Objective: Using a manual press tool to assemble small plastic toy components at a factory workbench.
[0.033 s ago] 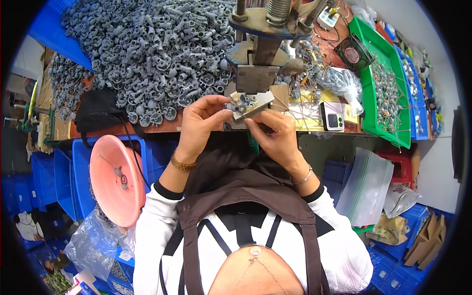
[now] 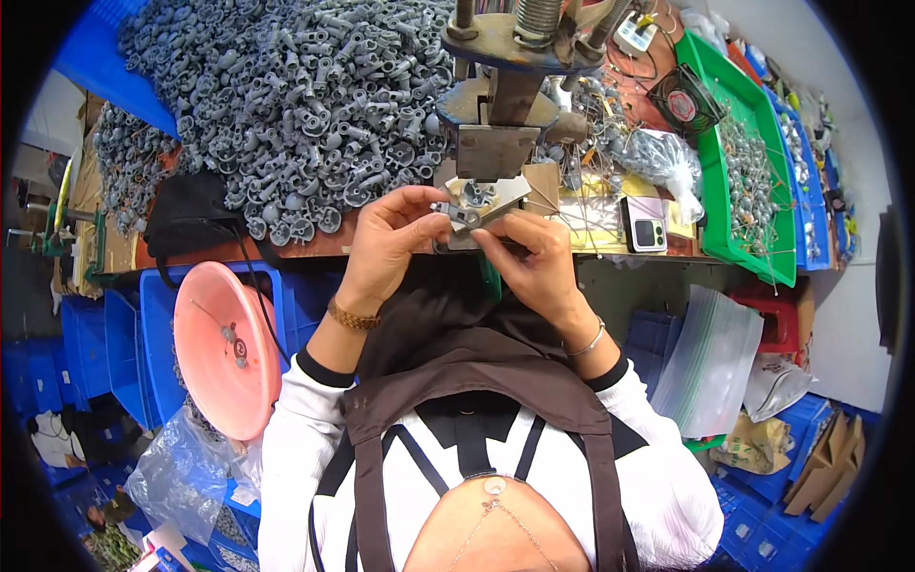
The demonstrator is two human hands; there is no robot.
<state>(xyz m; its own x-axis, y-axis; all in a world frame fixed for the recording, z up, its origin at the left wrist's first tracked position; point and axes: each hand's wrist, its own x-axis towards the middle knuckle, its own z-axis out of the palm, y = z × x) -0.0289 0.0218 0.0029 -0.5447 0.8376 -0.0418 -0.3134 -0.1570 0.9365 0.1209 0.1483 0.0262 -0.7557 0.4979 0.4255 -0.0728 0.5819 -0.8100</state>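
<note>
Grey plastic fittings (image 2: pixel 315 105), one large heap: tubular and cupped pieces, piled on the red-brown workbench (image 2: pixel 334 245) at our upper left. Metal press (image 2: pixel 498 153), one: squared head just beyond the fixture block (image 2: pixel 515 194) and apart from our fingers. On the block we count one cupped grey fitting (image 2: pixel 477 194). Left hand (image 2: pixel 393 234), one: thumb and forefinger pinched on a small grey piece (image 2: pixel 465 217) at the block's left end. Right hand (image 2: pixel 534 253), one: thumb and forefinger close to the block's near edge; whether they grip anything, we cannot tell. Our two hands stand apart, the small grey piece between them. To the right we enter a phone (image 2: pixel 648 234), lying flat; a knotted clear plastic bag (image 2: pixel 667 167); a black cooling fan (image 2: pixel 686 100); and a green tray (image 2: pixel 739 245) of wired grey parts. Below the bench at left: one pink basin (image 2: pixel 205 334), tilted, a few small parts inside, beside a blue crate (image 2: pixel 305 296).
</note>
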